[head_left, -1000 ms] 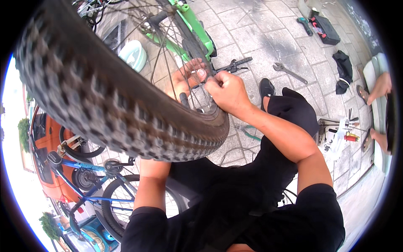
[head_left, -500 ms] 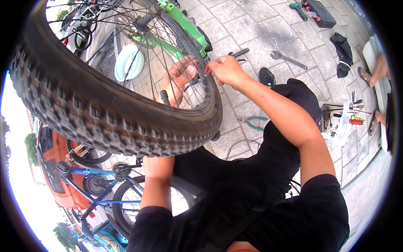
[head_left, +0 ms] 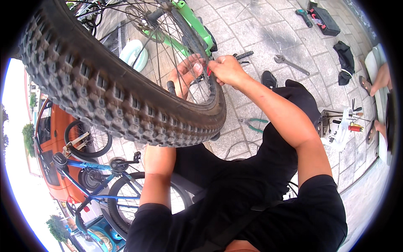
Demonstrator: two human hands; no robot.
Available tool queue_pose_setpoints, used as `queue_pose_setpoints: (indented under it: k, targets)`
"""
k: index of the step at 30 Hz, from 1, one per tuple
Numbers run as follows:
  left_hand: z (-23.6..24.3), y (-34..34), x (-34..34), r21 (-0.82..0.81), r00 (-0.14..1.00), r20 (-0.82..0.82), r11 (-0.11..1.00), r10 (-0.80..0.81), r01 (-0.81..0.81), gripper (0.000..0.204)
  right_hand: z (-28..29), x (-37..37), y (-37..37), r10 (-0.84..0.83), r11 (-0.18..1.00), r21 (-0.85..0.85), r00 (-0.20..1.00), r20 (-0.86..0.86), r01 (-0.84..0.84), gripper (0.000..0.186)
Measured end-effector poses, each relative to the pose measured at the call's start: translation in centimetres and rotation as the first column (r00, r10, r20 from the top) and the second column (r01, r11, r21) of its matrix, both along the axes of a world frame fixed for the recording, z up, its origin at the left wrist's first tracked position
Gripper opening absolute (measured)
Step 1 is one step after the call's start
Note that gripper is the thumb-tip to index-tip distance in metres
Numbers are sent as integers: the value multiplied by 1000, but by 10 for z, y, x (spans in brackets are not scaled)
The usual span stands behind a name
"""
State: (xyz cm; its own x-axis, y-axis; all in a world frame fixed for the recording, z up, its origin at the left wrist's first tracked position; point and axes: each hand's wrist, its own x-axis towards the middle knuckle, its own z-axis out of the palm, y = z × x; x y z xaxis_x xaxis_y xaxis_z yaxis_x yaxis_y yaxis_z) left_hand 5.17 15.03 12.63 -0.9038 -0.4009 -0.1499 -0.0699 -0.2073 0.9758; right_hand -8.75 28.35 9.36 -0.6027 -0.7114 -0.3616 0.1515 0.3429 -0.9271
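Observation:
A bicycle wheel with a knobbly black tyre point(head_left: 121, 101) fills the upper left, upright in front of me. Reaching behind it, my left hand point(head_left: 183, 77) shows through the spokes, thumb up and fingers loosely stretched, with nothing seen in it. Near the hand a black valve stem point(head_left: 171, 87) sticks out of the rim. On the wheel's right side my right hand point(head_left: 228, 71) pinches a small red tool point(head_left: 209, 70) against the inner rim, by the spoke ends. The tool's working end is partly hidden. Beyond the wheel runs a bright green bicycle frame point(head_left: 195, 29).
On the paving lie an adjustable wrench point(head_left: 291, 64), green-handled pliers point(head_left: 254, 124), a drill point(head_left: 304, 18), a black toolbox point(head_left: 326, 22) and a black cloth bag point(head_left: 345, 61). Assorted tools sit at the right, near a seated person's sandalled feet point(head_left: 366, 85). A blue bicycle point(head_left: 98, 195) lies left.
The view has shifted slightly, so the wheel and ground things sit differently in the picture. My right hand stays at the rim with the red tool; my left remains behind the spokes.

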Motion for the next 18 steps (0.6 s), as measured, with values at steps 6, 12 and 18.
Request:
queue_pose_setpoints:
  k: [6,12,18]
  targets:
    - [4,3,-4,-49,997,-63,998,-46,43,68,11,-2,-6,60,996,-64,995,85,-54,39]
    - [-76,-49,41,-8,966,-183,983,-181,183,44,6,36,-8,350,929,-31,901,-257,-369,48]
    - [-21,-15,-4,-50,997,-24,997,-67,66,32,-28,-7,8,200,959,-152,952,-230,-238,37]
